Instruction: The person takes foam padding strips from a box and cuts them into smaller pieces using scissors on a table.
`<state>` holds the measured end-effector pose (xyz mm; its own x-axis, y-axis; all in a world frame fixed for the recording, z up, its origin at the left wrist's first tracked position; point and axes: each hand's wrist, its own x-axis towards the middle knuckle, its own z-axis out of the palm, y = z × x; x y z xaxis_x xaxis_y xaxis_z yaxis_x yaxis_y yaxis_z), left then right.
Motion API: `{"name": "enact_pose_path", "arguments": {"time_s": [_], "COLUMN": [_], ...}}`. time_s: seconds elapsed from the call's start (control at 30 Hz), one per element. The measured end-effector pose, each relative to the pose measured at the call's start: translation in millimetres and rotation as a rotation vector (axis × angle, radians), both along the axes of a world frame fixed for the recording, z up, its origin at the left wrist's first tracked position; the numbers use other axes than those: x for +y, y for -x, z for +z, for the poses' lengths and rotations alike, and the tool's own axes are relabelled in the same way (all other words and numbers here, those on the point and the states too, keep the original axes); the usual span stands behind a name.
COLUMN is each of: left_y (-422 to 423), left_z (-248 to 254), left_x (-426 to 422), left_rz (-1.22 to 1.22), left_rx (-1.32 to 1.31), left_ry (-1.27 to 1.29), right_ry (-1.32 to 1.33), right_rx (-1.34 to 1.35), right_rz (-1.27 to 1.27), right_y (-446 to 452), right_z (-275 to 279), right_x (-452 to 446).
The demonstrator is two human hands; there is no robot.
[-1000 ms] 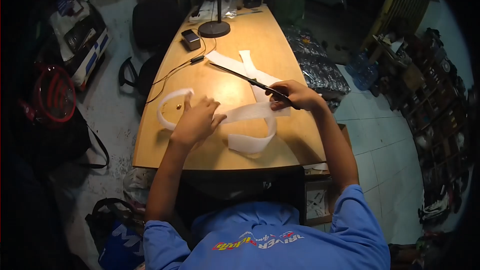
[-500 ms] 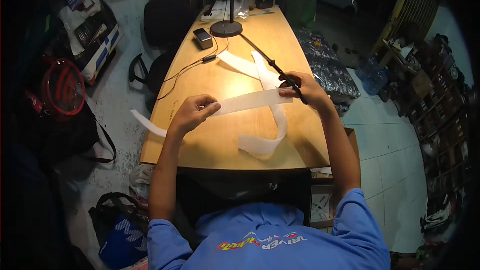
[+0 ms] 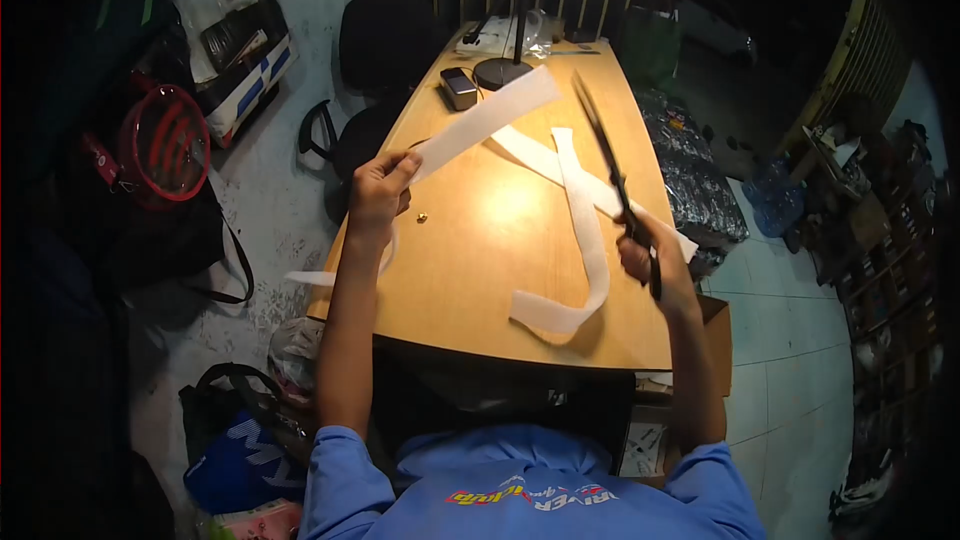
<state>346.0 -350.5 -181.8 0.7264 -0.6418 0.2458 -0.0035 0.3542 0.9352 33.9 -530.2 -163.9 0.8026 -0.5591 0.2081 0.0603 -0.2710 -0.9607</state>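
Note:
My left hand (image 3: 382,188) is closed on one end of a white strip (image 3: 490,124), which slants up to the right above the table. Fingers of my right hand (image 3: 657,258) are wrapped around the handles of black scissors (image 3: 606,145), whose long blades point up and away, apart from the held strip. Beneath the scissors, another white strip (image 3: 530,154) lies diagonally on the table. A curling white strip (image 3: 592,260) crosses it and bends toward the front edge. At the left edge, near my left forearm, lies a narrow white piece (image 3: 312,278).
A small gold-coloured bit (image 3: 422,217) lies on the wooden table (image 3: 460,290). Farther back are a dark box-shaped device (image 3: 458,88) and a lamp base (image 3: 503,73). A chair (image 3: 365,140) stands left; black wrapped bundles (image 3: 690,175) are at right.
My right hand has come off the strip and moved down and right with the scissors. The strip's far end now swings up in my left hand. The view has shifted.

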Motion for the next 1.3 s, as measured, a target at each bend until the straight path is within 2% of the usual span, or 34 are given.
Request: {"name": "enact_pose_path", "arguments": {"time_s": [0.03, 0.07, 0.23, 0.37, 0.6, 0.97, 1.17, 1.3], "left_y": [2, 3, 18, 44, 68, 68, 62, 57], "left_z": [3, 7, 23, 37, 30, 18, 6, -1], "left_x": [-4, -7, -17, -19, -26, -21, -23, -21], "left_rz": [0.049, 0.055, 0.063, 0.003, -0.129, -0.148, -0.141, -0.146], "left_rx": [-0.003, 0.011, 0.04, 0.042, 0.101, 0.117, 0.13, 0.144], "left_ry": [0.022, 0.034, 0.063, 0.02, -0.048, -0.107, -0.16, -0.169], "right_ry": [-0.085, -0.046, -0.177, -0.162, -0.133, -0.216, -0.437, -0.486], "right_rx": [-0.012, 0.061, 0.116, 0.158, 0.154, 0.19, 0.138, 0.116], "right_rz": [0.047, 0.028, 0.066, 0.075, 0.115, 0.094, 0.143, 0.163], "right_y": [5, 10, 20, 12, -10, -22, -26, -27], "right_z": [-6, -5, -18, -21, -28, -41, -46, -47], "right_x": [10, 23, 56, 68, 76, 83, 90, 92]}}
